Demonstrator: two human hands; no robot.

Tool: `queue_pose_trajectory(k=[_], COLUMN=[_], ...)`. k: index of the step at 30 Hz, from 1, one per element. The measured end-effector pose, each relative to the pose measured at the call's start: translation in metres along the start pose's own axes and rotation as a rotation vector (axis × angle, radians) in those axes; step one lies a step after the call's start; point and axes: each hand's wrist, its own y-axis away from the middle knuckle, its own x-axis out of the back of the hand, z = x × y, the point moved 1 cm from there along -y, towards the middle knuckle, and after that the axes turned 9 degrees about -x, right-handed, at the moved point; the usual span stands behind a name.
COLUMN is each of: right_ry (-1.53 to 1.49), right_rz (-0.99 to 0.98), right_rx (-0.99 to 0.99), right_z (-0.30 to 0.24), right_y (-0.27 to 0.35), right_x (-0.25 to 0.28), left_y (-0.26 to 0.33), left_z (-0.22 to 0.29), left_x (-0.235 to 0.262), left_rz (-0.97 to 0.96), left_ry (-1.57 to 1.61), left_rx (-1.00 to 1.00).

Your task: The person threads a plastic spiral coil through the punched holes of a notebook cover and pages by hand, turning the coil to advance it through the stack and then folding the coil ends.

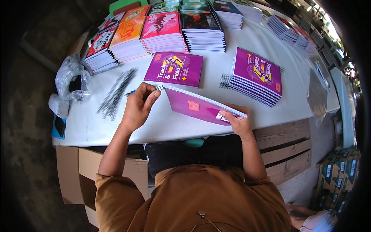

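My right hand (240,120) grips a purple notebook (185,105) by its right end, tilted above the table with its punched long edge up. At the left end of that edge, my left hand (138,105) is pinched on a spiral binding coil (160,87); only a short length of the coil shows past the fingers. Just beyond lies a flat purple notebook (174,69) without a coil visible along its edge. To the right rises a stack of purple notebooks (257,73) with spiral coils. Several loose coils (116,94) lie left of my left hand.
Stacks of spiral notebooks with orange (129,29), pink (161,26) and dark (201,21) covers line the back of the white table (270,112). Crumpled clear plastic (71,79) sits at the left edge. Below are an open cardboard box (112,162) and a wooden pallet (284,143).
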Motion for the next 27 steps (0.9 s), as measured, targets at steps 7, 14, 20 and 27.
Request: queue_pose_trajectory(k=[7,14,20,27], right_ry=[0.013,-0.06,-0.09,0.019], right_rz=[-0.09,-0.253,-0.264,-0.175], right_rx=[0.001,0.0,0.044,0.039], right_z=[-0.008,0.0,0.0,-0.004], right_y=[-0.002,-0.01,-0.004,-0.001], right_x=[0.004,0.0,0.001,-0.004], left_y=[0.0,-0.006,-0.01,-0.017], left_z=[0.002,0.005,0.022,0.047], left_x=[0.005,0.018,0.031,0.029], left_rz=[-0.01,-0.169,-0.224,-0.398], left_ry=[-0.219,0.348,0.243,-0.292], left_rx=[-0.103,0.264,-0.064,-0.046])
